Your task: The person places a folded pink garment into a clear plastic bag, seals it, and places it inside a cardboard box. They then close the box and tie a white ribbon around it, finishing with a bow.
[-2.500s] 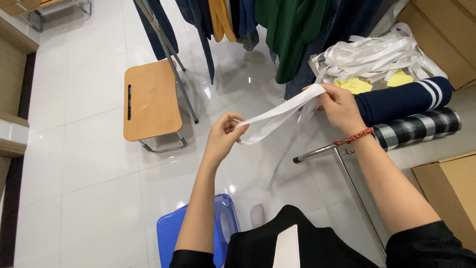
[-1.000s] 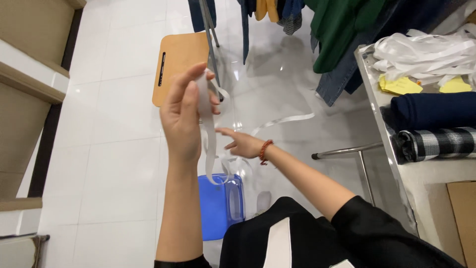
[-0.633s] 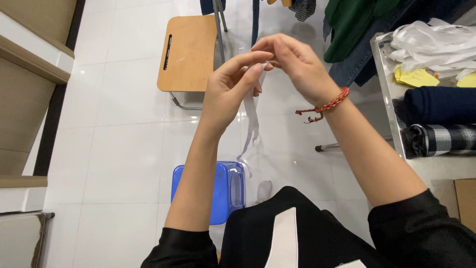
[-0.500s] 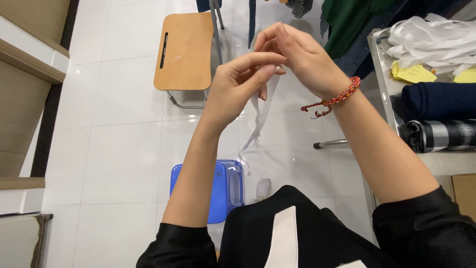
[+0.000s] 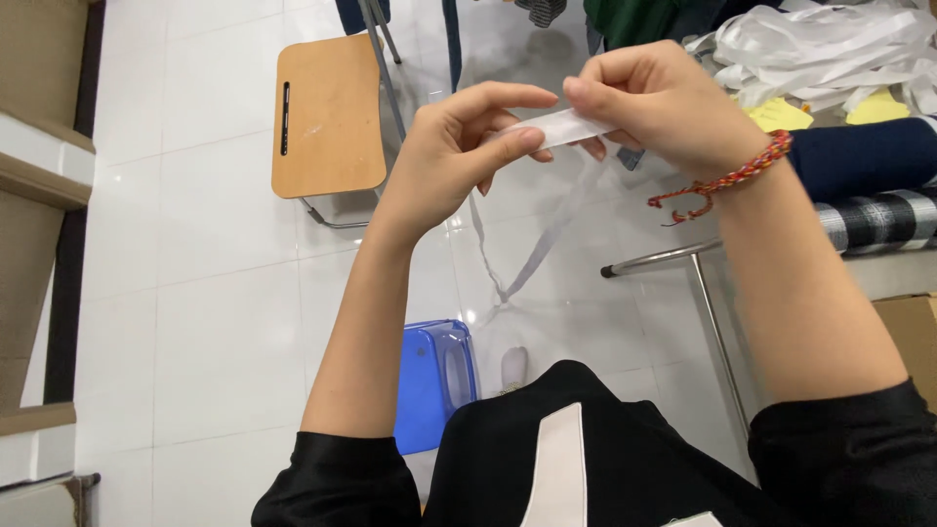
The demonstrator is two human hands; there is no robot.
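A long white fabric strip [image 5: 558, 129] is stretched flat between my two hands, held up in front of me. My left hand [image 5: 459, 146] pinches one end between thumb and forefinger. My right hand [image 5: 656, 102], with a red braided bracelet at the wrist, grips the strip just to the right of that. The rest of the strip hangs down in a loop [image 5: 527, 263] toward the floor between my arms.
A pile of white strips [image 5: 830, 44] lies on a table at the upper right, with yellow pieces, a navy fabric roll [image 5: 869, 156] and a black-and-white checked roll [image 5: 878, 220]. A wooden stool [image 5: 327, 117] stands ahead, a blue plastic stool [image 5: 429, 381] below me. Garments hang at the top.
My hands have come together from a wide spread and now hold the strip close and level. The view has shifted slightly; the hands sit a little lower in it.
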